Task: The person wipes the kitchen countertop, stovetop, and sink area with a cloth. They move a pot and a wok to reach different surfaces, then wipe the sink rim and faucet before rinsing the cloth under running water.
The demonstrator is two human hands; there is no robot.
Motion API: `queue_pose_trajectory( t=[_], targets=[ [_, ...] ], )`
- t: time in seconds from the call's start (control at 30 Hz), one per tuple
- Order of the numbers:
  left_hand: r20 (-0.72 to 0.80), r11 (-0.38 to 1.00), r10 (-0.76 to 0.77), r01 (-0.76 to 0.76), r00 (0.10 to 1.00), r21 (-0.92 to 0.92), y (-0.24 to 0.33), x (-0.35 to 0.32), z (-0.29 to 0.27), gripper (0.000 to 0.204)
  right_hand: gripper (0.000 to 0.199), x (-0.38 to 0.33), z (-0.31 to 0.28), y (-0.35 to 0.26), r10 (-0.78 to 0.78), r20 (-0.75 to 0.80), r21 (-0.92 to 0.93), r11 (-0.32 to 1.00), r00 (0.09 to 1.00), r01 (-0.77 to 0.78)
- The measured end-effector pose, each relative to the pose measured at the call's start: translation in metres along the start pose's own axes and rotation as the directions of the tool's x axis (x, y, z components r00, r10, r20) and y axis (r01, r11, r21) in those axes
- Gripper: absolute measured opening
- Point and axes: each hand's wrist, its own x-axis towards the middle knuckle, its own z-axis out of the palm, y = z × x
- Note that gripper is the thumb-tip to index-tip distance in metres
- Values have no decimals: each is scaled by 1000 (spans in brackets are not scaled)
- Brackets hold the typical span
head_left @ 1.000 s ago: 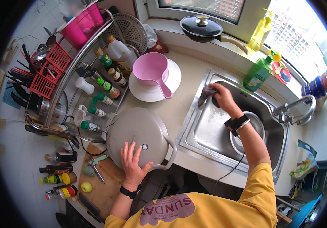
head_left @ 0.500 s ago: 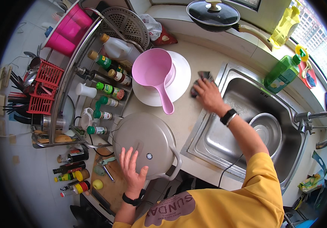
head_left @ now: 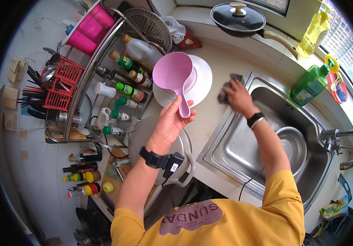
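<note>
A pink plastic water dipper (head_left: 172, 73) rests over a white round lid or plate (head_left: 203, 82) on the counter. My left hand (head_left: 169, 125) has its thumb and fingers around the dipper's handle, which points toward me. Under my left forearm lies the wide grey lid of a large pot (head_left: 145, 133), partly hidden. My right hand (head_left: 239, 98) presses a dark crumpled cloth (head_left: 225, 91) flat on the counter, beside the upper left corner of the steel sink (head_left: 236, 139).
A metal basin (head_left: 294, 141) sits in the sink, with the faucet (head_left: 340, 135) at right. A lidded pan (head_left: 238, 20) and a green soap bottle (head_left: 310, 86) stand along the window ledge. At left, a rack (head_left: 78, 86) holds seasoning bottles. A cutting board (head_left: 113, 186) is nearer me.
My left hand has moved from over the pot lid, up and right, onto the dipper's handle. My right hand stays on the cloth at the counter. The view has shifted slightly.
</note>
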Motion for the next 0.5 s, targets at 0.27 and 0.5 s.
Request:
queue_pose_trajectory(
  t=[0.27,0.5],
  targets=[
    [-38,968,167,-156,985,198,8,4,-28,27,44,-54,31,-79,-284,0,81,956,959,283],
    [-22,962,177,-169,984,216,20,-31,-49,32,35,-90,19,-131,-606,160,198,793,779,576]
  ],
)
